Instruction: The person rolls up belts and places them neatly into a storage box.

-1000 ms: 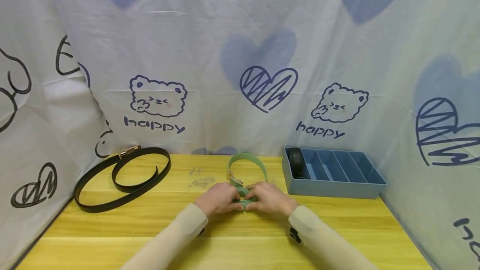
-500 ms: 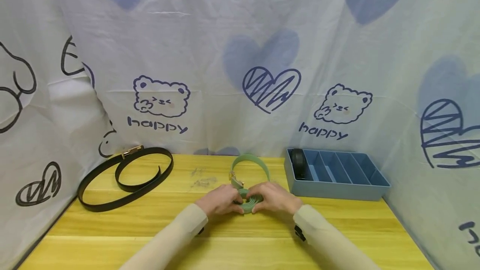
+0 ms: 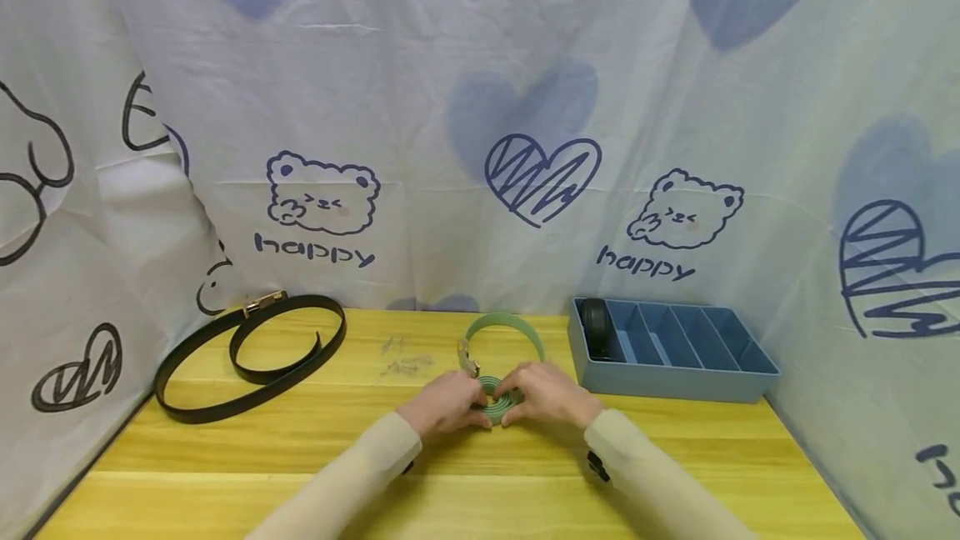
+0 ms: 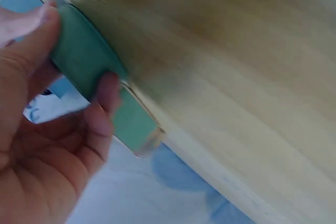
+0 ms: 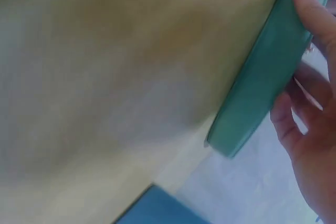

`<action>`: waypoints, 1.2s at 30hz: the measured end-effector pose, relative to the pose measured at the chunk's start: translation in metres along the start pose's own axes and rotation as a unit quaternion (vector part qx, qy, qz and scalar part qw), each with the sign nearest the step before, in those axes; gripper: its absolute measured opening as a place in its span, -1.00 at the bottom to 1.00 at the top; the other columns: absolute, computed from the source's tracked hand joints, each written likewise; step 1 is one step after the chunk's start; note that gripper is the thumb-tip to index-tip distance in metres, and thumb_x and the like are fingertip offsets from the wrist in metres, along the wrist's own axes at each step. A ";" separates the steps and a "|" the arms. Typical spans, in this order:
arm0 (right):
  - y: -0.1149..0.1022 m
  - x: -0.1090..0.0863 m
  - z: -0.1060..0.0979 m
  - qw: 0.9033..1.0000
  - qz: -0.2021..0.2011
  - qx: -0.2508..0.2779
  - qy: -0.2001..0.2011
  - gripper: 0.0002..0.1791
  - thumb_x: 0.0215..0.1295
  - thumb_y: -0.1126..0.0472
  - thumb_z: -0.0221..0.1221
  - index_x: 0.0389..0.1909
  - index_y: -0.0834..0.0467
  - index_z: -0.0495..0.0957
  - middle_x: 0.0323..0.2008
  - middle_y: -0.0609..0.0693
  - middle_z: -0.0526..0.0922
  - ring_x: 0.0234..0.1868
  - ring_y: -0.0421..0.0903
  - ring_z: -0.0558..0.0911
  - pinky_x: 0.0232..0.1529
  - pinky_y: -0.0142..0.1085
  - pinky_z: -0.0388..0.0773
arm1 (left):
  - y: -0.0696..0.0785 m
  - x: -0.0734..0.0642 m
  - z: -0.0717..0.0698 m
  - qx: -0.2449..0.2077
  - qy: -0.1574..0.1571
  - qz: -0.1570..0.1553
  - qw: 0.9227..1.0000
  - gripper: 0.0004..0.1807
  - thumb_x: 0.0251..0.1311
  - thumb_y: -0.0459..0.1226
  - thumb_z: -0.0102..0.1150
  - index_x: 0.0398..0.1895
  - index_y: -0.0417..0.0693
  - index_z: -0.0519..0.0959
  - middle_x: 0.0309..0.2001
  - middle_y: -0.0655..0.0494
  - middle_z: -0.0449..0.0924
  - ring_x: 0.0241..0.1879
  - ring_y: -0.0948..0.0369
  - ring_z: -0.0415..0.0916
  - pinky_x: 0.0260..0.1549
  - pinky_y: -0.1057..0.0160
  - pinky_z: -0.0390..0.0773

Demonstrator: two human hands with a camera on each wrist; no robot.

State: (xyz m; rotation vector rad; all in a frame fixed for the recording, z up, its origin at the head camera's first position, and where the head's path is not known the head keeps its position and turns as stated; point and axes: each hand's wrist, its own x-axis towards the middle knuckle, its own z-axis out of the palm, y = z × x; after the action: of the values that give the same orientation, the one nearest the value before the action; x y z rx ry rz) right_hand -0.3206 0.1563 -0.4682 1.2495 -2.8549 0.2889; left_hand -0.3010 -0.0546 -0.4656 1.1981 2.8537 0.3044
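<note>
A green belt stands on edge near the middle of the table, its near part wound into a tight coil (image 3: 495, 415). The rest of the green belt (image 3: 504, 319) arcs behind the coil in a wide loop, with a gold-toned buckle (image 3: 467, 354) at its left. From the left, my left hand (image 3: 444, 402) pinches the coil between thumb and fingers. My right hand (image 3: 553, 394) grips its right side the same way. The left wrist view shows thumb and fingers on the green strap (image 4: 84, 51); the right wrist view shows the strap (image 5: 262, 72) running beneath my fingers.
A blue-grey divided box (image 3: 675, 377) stands at the back right, with a rolled black belt (image 3: 596, 327) in its leftmost compartment. On the left lies a loosely curled black belt (image 3: 191, 416) with a gold-toned buckle. A patterned cloth (image 3: 435, 232) hangs behind the table.
The head view has shifted slightly. Both hands stay on the coil, with small finger movements; the green loop behind has shifted a little towards me and to the right.
</note>
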 end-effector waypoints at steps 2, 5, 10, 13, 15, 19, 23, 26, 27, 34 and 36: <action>0.003 0.001 -0.003 1.000 -0.003 0.017 -0.025 -0.55 0.05 -0.15 0.41 0.00 -0.15 0.69 0.00 -0.25 0.69 0.04 -0.21 0.60 0.07 -0.20 0.54 | -0.006 0.000 0.001 -0.005 -0.001 0.019 1.000 -0.77 0.12 0.02 0.33 -0.42 0.11 0.73 -0.49 0.34 0.62 -0.50 0.41 0.40 -0.45 0.42 0.45; 0.007 0.002 -0.006 0.998 -0.015 0.035 -0.042 -0.54 0.09 -0.09 0.41 0.04 -0.12 0.67 0.06 -0.23 0.66 0.10 -0.21 0.59 0.15 -0.18 0.51 | -0.013 0.000 0.001 -0.012 -0.001 0.036 0.999 -0.77 0.13 0.02 0.32 -0.32 0.12 0.76 -0.35 0.30 0.65 -0.33 0.38 0.47 -0.31 0.40 0.52; 0.011 0.003 -0.004 0.999 -0.024 0.033 -0.027 -0.58 0.08 -0.10 0.40 -0.01 -0.10 0.69 0.04 -0.22 0.67 0.06 -0.21 0.61 0.11 -0.21 0.54 | -0.017 -0.001 -0.001 -0.029 -0.002 0.032 0.999 -0.66 0.17 0.08 0.28 -0.20 0.08 0.75 -0.21 0.22 0.67 -0.22 0.34 0.57 -0.21 0.36 0.58; 0.011 0.002 -0.002 0.999 -0.027 0.030 -0.015 -0.59 0.08 -0.10 0.39 -0.03 -0.09 0.70 0.01 -0.22 0.69 0.01 -0.22 0.63 0.06 -0.23 0.56 | -0.016 0.000 -0.004 -0.041 0.009 0.008 0.999 -0.54 0.21 0.19 0.19 -0.12 0.08 0.74 -0.21 0.21 0.72 -0.32 0.34 0.59 -0.29 0.32 0.59; 0.010 0.002 -0.001 0.999 -0.029 0.031 -0.010 -0.59 0.08 -0.09 0.40 -0.03 -0.09 0.70 -0.02 -0.23 0.70 -0.02 -0.23 0.64 0.03 -0.25 0.57 | -0.017 0.000 -0.005 -0.042 0.033 -0.007 0.999 -0.51 0.26 0.22 0.11 -0.06 0.11 0.73 -0.22 0.23 0.74 -0.38 0.37 0.60 -0.34 0.32 0.59; 0.008 0.001 0.000 0.999 -0.028 0.032 -0.008 -0.60 0.08 -0.07 0.40 -0.04 -0.07 0.70 -0.05 -0.23 0.71 -0.05 -0.26 0.64 0.00 -0.29 0.58 | -0.019 0.003 -0.002 -0.013 0.089 -0.021 0.996 -0.67 0.42 0.06 0.00 -0.10 0.18 0.70 -0.25 0.25 0.65 -0.46 0.38 0.49 -0.45 0.35 0.50; 0.007 0.001 0.000 0.999 -0.021 0.035 -0.010 -0.61 0.10 -0.06 0.40 -0.04 -0.05 0.71 -0.05 -0.22 0.71 -0.03 -0.26 0.64 0.02 -0.29 0.57 | -0.021 0.004 0.004 0.010 0.106 -0.058 0.993 -0.73 0.47 -0.07 -0.02 -0.02 0.09 0.64 -0.12 0.03 0.50 -0.42 0.23 0.49 -0.42 0.22 0.53; 0.006 0.000 0.001 0.999 -0.016 0.037 -0.005 -0.60 0.09 -0.07 0.40 -0.05 -0.05 0.71 -0.05 -0.21 0.71 -0.03 -0.26 0.64 0.02 -0.28 0.57 | -0.025 0.003 0.007 0.020 0.101 -0.109 0.989 -0.70 0.46 -0.09 -0.01 0.03 -0.01 0.62 -0.08 -0.10 0.45 -0.38 0.09 0.55 -0.35 0.09 0.59; 0.006 0.000 0.001 0.999 -0.015 0.037 -0.001 -0.60 0.08 -0.07 0.41 -0.05 -0.05 0.71 -0.05 -0.21 0.71 -0.03 -0.25 0.64 0.01 -0.28 0.57 | -0.027 0.002 0.008 0.024 0.102 -0.128 0.986 -0.70 0.45 -0.10 0.01 0.00 -0.03 0.63 -0.09 -0.12 0.45 -0.35 0.05 0.56 -0.34 0.05 0.60; 0.003 -0.001 0.005 0.999 -0.006 0.028 0.018 -0.60 0.08 -0.09 0.40 -0.07 -0.02 0.72 -0.05 -0.14 0.72 -0.04 -0.19 0.65 0.00 -0.25 0.58 | -0.033 -0.003 0.006 0.105 0.149 -0.225 0.957 -0.78 0.29 -0.15 0.18 -0.36 -0.10 0.68 -0.21 -0.12 0.43 -0.16 -0.04 0.42 -0.29 -0.02 0.55; 0.001 -0.001 0.005 0.999 0.000 0.025 0.021 -0.60 0.09 -0.09 0.39 -0.07 -0.01 0.73 -0.04 -0.10 0.71 -0.03 -0.14 0.65 0.01 -0.20 0.58 | -0.030 -0.002 0.006 0.136 0.167 -0.230 0.949 -0.79 0.26 -0.18 0.18 -0.40 -0.11 0.68 -0.24 -0.11 0.44 -0.17 -0.04 0.39 -0.26 -0.03 0.48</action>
State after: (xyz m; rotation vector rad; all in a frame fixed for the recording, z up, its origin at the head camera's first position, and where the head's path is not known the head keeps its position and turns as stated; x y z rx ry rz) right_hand -0.3204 0.1566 -0.4732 1.2358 -2.8283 0.3843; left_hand -0.3205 -0.0756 -0.4771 0.4958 3.4428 0.1016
